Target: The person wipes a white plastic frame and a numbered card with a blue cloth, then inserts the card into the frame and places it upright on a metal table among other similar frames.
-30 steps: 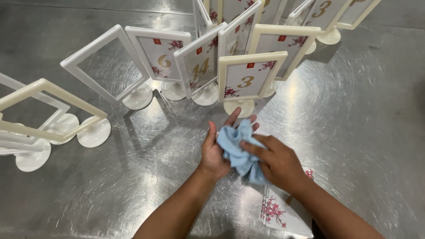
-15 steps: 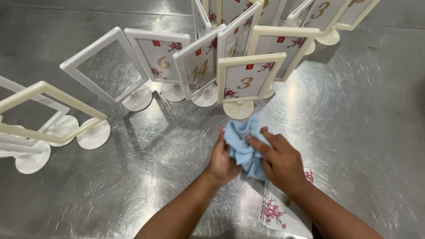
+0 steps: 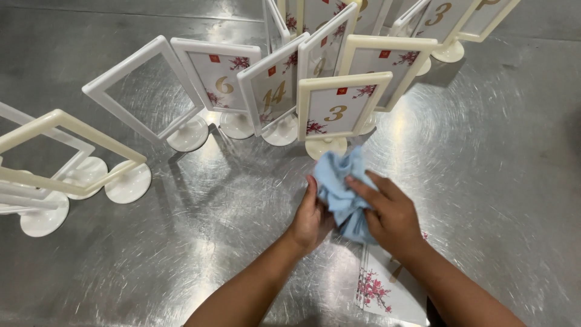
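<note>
Cloth [image 3: 340, 189], light blue and bunched into a loose wad, sits between both hands just above the steel table [image 3: 496, 169], directly in front of the round base of the nearest cream-framed sign stand [image 3: 337, 109]. Left hand [image 3: 310, 215] supports the wad from its left side, palm turned inward, thumb raised along the fabric, fingers curled under and partly hidden. Right hand [image 3: 390, 212] lies over the right half of the wad, palm down, index finger extended across the top folds, remaining fingers bent and pressing into the material. Both hands are closed on the cloth; neither is spread flat. Both forearms enter from the lower edge of the view and converge toward the wad, the left forearm angled up to the right, the right forearm angled up to the left. A loose white card [image 3: 387, 287] with pink blossom print lies flat on the table under the right wrist, partly covered by it. One cloth and one loose card are visible. An empty white-framed stand [image 3: 145, 91] stands to the left of the numbered group, and an empty cream-framed stand [image 3: 72, 154] stands further left. Stands holding number cards crowd the upper middle; several overlap and run past the top edge, so an exact total cannot be given
</note>
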